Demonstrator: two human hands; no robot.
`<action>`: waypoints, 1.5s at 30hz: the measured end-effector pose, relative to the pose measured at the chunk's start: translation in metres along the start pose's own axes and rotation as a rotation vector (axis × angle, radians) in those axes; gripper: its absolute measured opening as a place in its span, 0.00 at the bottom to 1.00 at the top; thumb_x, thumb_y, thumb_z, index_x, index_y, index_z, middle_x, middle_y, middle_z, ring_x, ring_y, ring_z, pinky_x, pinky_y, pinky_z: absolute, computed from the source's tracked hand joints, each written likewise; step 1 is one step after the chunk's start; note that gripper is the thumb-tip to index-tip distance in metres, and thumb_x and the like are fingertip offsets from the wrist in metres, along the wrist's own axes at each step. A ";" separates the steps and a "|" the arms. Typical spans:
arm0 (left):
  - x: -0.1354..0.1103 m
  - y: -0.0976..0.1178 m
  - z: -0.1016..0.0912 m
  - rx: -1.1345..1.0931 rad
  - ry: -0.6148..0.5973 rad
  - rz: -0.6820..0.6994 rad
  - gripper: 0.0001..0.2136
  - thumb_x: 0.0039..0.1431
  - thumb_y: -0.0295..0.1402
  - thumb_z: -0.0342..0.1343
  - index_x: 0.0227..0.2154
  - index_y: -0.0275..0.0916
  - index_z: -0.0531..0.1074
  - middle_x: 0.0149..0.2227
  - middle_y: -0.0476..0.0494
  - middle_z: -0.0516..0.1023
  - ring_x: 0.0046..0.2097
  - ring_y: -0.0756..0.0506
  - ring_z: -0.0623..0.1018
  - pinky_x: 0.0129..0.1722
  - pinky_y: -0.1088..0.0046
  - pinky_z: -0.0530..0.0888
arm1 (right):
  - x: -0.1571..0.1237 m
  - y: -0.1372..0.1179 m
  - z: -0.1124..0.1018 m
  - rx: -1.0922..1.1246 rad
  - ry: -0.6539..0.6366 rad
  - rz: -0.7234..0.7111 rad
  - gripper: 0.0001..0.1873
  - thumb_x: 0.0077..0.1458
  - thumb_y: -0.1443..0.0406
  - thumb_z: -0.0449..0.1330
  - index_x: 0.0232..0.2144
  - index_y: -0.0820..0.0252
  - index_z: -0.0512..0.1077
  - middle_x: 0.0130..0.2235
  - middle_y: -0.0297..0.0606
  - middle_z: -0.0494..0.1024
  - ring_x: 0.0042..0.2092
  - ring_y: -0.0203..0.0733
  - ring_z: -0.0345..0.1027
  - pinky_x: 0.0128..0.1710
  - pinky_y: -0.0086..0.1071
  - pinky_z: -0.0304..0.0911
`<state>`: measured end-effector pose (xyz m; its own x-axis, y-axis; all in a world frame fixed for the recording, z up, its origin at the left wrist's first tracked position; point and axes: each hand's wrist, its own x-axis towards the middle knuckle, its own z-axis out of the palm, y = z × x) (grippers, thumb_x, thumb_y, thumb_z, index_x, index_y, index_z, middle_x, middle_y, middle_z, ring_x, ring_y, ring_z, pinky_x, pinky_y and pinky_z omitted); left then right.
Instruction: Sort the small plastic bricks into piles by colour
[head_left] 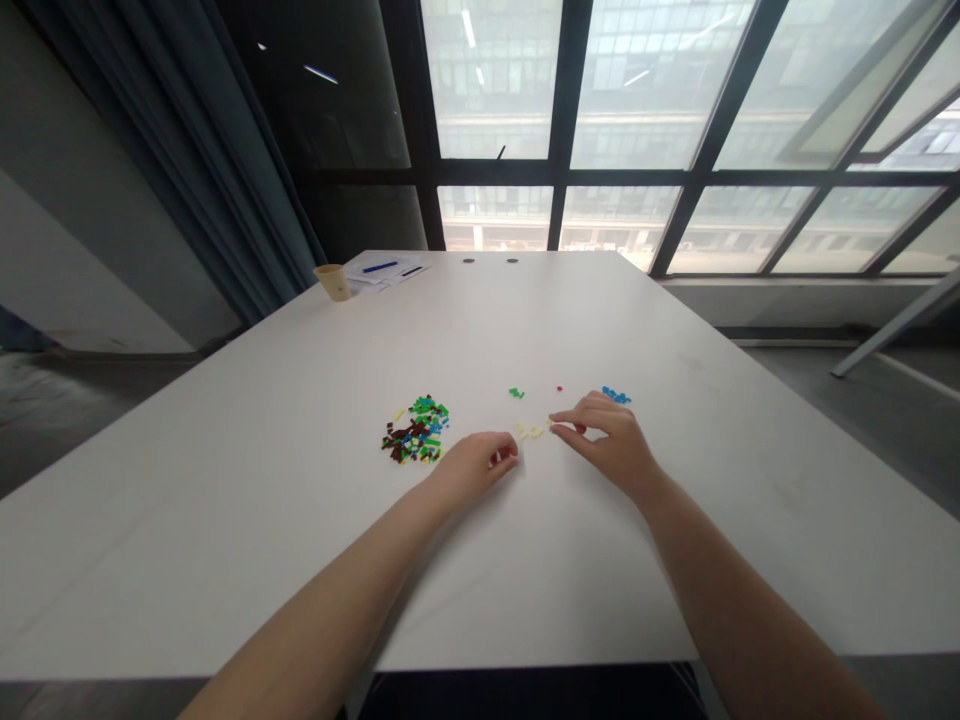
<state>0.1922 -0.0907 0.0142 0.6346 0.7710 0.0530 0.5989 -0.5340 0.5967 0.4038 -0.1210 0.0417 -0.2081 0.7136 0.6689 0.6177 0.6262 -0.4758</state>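
Observation:
My right hand point(609, 440) has thumb and index finger brought together at a tiny pale yellow toy brick point(550, 423), just above the table. Beside its fingertips lie several more pale yellow bricks point(532, 433) in a loose group. My left hand point(478, 462) rests on the table left of them, its fingers curled toward the thumb; whatever they hold, if anything, is hidden. Close to the left hand spreads a mixed pile of small bricks point(415, 432) in dark brown, green, blue and yellow. Blue bricks point(616, 396) sit partly behind my right hand.
Farther in are a few green bricks point(516, 393) and a red brick point(559, 388). A paper cup point(334, 283) stands at the far left of the white table point(300, 560), by papers point(390, 277) with a blue pen point(380, 267). Windows rise behind the table.

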 end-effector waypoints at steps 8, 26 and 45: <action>0.000 -0.005 -0.014 0.223 0.147 -0.143 0.09 0.54 0.37 0.47 0.30 0.40 0.70 0.31 0.46 0.75 0.33 0.47 0.72 0.33 0.73 0.64 | -0.014 0.052 0.025 -0.240 -0.274 0.429 0.10 0.49 0.64 0.56 0.31 0.59 0.77 0.24 0.35 0.71 0.28 0.35 0.62 0.31 0.29 0.56; 0.000 -0.009 -0.029 0.230 0.232 -0.240 0.10 0.55 0.38 0.46 0.32 0.41 0.71 0.32 0.47 0.76 0.34 0.46 0.73 0.33 0.72 0.65 | -0.015 0.057 0.051 -0.227 -0.277 0.384 0.11 0.52 0.65 0.53 0.32 0.55 0.76 0.30 0.36 0.76 0.33 0.37 0.66 0.35 0.29 0.56; -0.010 -0.040 -0.056 0.359 -0.112 -0.487 0.09 0.43 0.31 0.55 0.29 0.43 0.75 0.37 0.48 0.77 0.39 0.45 0.73 0.34 0.74 0.66 | -0.013 0.031 0.015 -0.101 -0.571 0.487 0.08 0.43 0.68 0.45 0.15 0.60 0.53 0.18 0.27 0.53 0.23 0.30 0.45 0.23 0.27 0.40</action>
<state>0.1345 -0.0577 0.0343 0.2821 0.9251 -0.2541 0.9478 -0.2276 0.2235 0.4139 -0.1066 0.0095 -0.2372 0.9713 -0.0160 0.8012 0.1863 -0.5687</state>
